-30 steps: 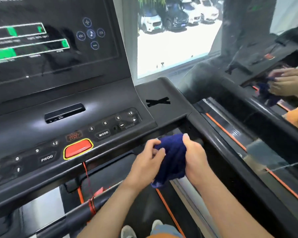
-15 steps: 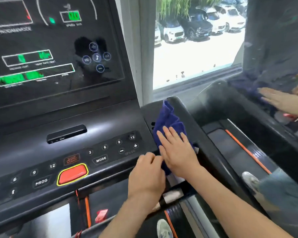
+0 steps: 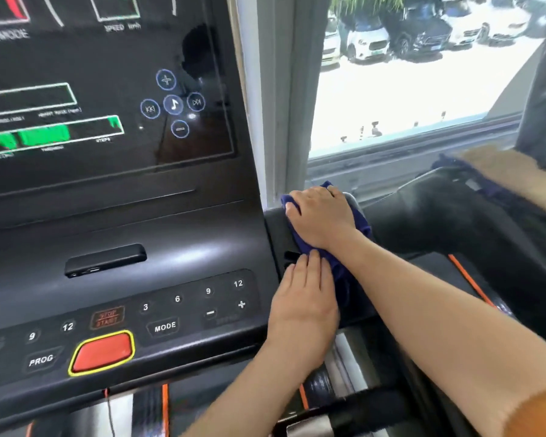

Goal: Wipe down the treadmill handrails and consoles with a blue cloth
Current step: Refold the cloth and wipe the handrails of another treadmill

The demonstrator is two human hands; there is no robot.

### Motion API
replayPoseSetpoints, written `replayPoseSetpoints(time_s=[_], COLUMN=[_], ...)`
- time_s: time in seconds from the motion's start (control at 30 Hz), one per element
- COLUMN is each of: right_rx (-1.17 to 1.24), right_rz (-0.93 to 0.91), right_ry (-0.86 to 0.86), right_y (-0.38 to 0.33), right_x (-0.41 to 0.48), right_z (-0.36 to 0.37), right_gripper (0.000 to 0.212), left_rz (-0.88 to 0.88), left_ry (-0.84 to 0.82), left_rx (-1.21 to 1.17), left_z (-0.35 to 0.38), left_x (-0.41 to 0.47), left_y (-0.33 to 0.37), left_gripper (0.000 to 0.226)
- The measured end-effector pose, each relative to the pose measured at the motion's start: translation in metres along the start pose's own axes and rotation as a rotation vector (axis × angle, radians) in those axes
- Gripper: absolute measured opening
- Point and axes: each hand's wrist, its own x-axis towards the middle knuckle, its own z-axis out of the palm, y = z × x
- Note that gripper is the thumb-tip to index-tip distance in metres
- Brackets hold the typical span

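Note:
The dark blue cloth (image 3: 349, 266) lies stretched along the right side ledge of the black treadmill console (image 3: 158, 247), at the top of the right handrail (image 3: 473, 234). My right hand (image 3: 320, 214) presses flat on the cloth's far end, fingers pointing left, near the window frame. My left hand (image 3: 304, 302) rests on the console's right edge with its fingertips touching the cloth's near part. Most of the cloth is hidden under my right hand and wrist.
The console carries a red stop button (image 3: 103, 351), numbered keys and a lit display (image 3: 76, 99). A window (image 3: 407, 74) lies straight ahead. A mirror-like panel at the right shows reflected hands (image 3: 498, 171) with a cloth. The belt (image 3: 344, 383) runs below.
My right hand has slid the cloth farther up the console's right ledge toward the window. My left hand moved from the console's front edge up to the cloth's near end.

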Motion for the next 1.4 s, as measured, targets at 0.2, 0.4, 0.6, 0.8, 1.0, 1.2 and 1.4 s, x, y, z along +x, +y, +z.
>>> replayPoseSetpoints(time_s=[0.2, 0.4, 0.6, 0.8, 1.0, 1.2, 1.4], right_rx=[0.027, 0.024, 0.028, 0.119, 0.036, 0.151, 0.275], right_rz=[0.195, 0.247, 0.227, 0.295, 0.288, 0.396, 0.402], right_ry=[-0.075, -0.216, -0.155, -0.153, -0.264, -0.186, -0.147], right_y=[0.037, 0.036, 0.038, 0.039, 0.033, 0.045, 0.048], right_x=[-0.06, -0.106, -0.016, -0.004, -0.134, -0.091, -0.001], right_z=[0.0, -0.012, -0.004, -0.008, -0.022, -0.015, -0.013], right_gripper=[0.059, 0.08, 0.058, 0.055, 0.074, 0.07, 0.049], left_rz=[0.048, 0.108, -0.091, -0.242, -0.252, -0.14, -0.177], left_ry=[0.087, 0.244, 0.221, 0.257, 0.228, 0.236, 0.249], left_rx=[-0.04, -0.163, -0.104, -0.227, -0.236, -0.057, -0.084], left_z=[0.002, 0.001, -0.001, -0.006, -0.004, 0.013, 0.013], left_x=[-0.003, -0.006, 0.013, 0.036, 0.057, 0.047, 0.05], left_y=[0.002, 0.008, 0.024, 0.021, 0.015, 0.01, 0.014], left_gripper=[0.048, 0.021, 0.047, 0.051, 0.034, 0.05, 0.056])
